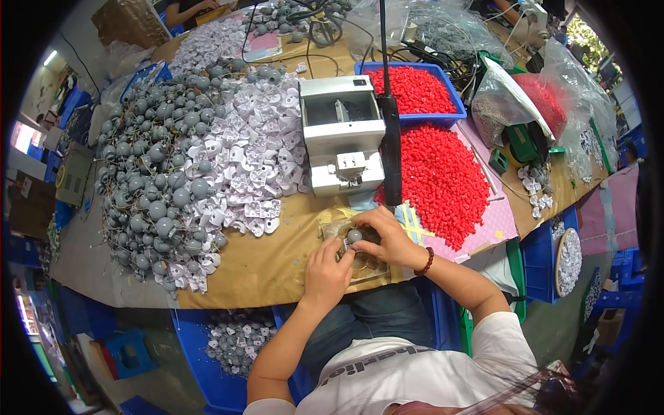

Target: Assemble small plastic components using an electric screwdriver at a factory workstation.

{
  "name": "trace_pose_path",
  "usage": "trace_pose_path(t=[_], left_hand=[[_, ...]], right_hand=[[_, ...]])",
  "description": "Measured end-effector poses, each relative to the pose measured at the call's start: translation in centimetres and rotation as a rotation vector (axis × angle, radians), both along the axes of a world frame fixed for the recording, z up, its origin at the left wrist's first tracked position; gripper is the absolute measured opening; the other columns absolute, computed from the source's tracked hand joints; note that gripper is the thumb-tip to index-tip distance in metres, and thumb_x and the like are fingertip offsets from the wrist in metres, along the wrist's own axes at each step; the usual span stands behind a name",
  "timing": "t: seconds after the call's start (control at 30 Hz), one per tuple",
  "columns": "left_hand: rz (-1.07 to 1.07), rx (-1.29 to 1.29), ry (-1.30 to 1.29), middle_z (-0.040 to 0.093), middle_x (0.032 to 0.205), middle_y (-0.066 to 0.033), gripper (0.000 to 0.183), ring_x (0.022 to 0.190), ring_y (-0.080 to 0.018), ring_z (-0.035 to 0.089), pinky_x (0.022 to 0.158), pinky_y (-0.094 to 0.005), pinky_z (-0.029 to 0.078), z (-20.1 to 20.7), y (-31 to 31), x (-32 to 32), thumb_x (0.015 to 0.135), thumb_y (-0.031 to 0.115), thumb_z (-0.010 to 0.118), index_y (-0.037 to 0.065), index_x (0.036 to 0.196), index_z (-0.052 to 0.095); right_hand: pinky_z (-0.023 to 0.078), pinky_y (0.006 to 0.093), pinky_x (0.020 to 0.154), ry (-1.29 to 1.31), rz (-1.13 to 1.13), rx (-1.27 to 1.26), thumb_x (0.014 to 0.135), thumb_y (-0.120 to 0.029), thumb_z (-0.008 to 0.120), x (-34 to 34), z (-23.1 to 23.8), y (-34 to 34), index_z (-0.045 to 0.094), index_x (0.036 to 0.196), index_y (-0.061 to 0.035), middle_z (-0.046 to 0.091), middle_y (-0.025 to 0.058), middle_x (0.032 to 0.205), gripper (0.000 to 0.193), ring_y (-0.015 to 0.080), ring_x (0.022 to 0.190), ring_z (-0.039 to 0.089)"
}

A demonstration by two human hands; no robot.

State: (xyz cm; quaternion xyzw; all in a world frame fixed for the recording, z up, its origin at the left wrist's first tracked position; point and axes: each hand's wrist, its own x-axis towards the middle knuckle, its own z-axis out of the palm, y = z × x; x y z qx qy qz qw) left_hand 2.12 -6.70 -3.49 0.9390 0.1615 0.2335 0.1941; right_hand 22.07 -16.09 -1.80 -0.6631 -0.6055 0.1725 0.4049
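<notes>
Both my hands meet at the front edge of the table, over a square plate [373, 274] with a round ring on it. A small grey ball-shaped part [355, 235] sits between them, with a bit of white plastic part [348, 243] beside it. My right hand [389, 236] curls around the grey ball from the far side, thumb and fingers closed. Close against the white part are the bent fingertips of my left hand [327, 271]. The fingers partly hide where the two parts join.
Ahead stands a white and grey bench machine [344, 162], a black post [391, 145] beside it. Grey ball parts [149, 180] and white plastic parts [259, 138] are heaped at left. Small red pieces [439, 183] lie at right, below a filled blue tray [408, 119]. A blue bin [194, 346] stands below.
</notes>
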Motion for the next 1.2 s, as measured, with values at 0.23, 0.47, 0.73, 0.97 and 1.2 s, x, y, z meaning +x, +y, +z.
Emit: trace_pose_path(t=[0.23, 0.47, 0.73, 0.97, 1.2], left_hand=[[0.004, 0.016, 0.032, 0.062, 0.123, -0.0157, 0.036, 0.125, -0.0354, 0.059, 0.098, -0.0469, 0.05, 0.5, 0.0, 0.0, 0.078, 0.01, 0.076, 0.011, 0.114, 0.072], [-0.008, 0.008, 0.054, 0.062, 0.123, -0.0149, 0.037, 0.127, -0.0346, 0.059, 0.098, -0.0467, 0.05, 0.8, 0.0, 0.0, 0.078, 0.011, 0.076, 0.011, 0.115, 0.071], [-0.003, 0.015, 0.014, 0.063, 0.119, -0.0153, 0.034, 0.123, -0.0356, 0.061, 0.097, -0.0468, 0.051, 0.5, 0.1, 0.1, 0.081, 0.011, 0.076, 0.01, 0.115, 0.071], [0.085, -0.13, -0.006, 0.064, 0.116, -0.0139, 0.037, 0.11, -0.0346, 0.062, 0.091, -0.0463, 0.05, 2.4, 0.3, 1.9, 0.081, 0.01, 0.075, 0.007, 0.116, 0.067], [0.113, -0.046, 0.038, 0.065, 0.104, -0.0088, 0.035, 0.101, -0.0316, 0.061, 0.085, -0.0453, 0.049, 2.5, 0.3, 2.9, 0.08, 0.013, 0.076, 0.008, 0.113, 0.067]], right_hand=[[0.055, 0.0335, 0.091, 0.571, 0.102, -0.114, 0.087, -0.003, 0.08, 1.1, 0.6, -0.1, 0.061, 0.129, -0.0028, 0.066, 0.0076, 0.119, 0.046, 0.0193, 0.107, 0.065], [0.056, 0.0321, 0.095, 0.931, 0.182, -0.316, 0.088, 0.001, 0.079, 2.3, -0.8, -0.7, 0.059, 0.128, -0.0011, 0.066, 0.007, 0.123, 0.045, 0.0152, 0.11, 0.065], [0.05, 0.0398, 0.087, -0.037, 0.014, -0.048, 0.081, -0.016, 0.085, 0.9, -0.1, -0.2, 0.062, 0.128, -0.0048, 0.065, 0.0094, 0.104, 0.053, 0.0311, 0.1, 0.057], [0.048, 0.0411, 0.088, 0.054, -0.102, -0.075, 0.082, -0.014, 0.083, -0.4, 0.4, -0.2, 0.058, 0.135, -0.0045, 0.065, 0.0109, 0.106, 0.059, 0.0328, 0.1, 0.055], [0.048, 0.0428, 0.093, -0.171, -0.477, 0.427, 0.087, -0.002, 0.07, 4.1, 0.9, 2.3, 0.055, 0.133, 0.0008, 0.059, 0.0201, 0.126, 0.048, 0.0364, 0.11, 0.058]])
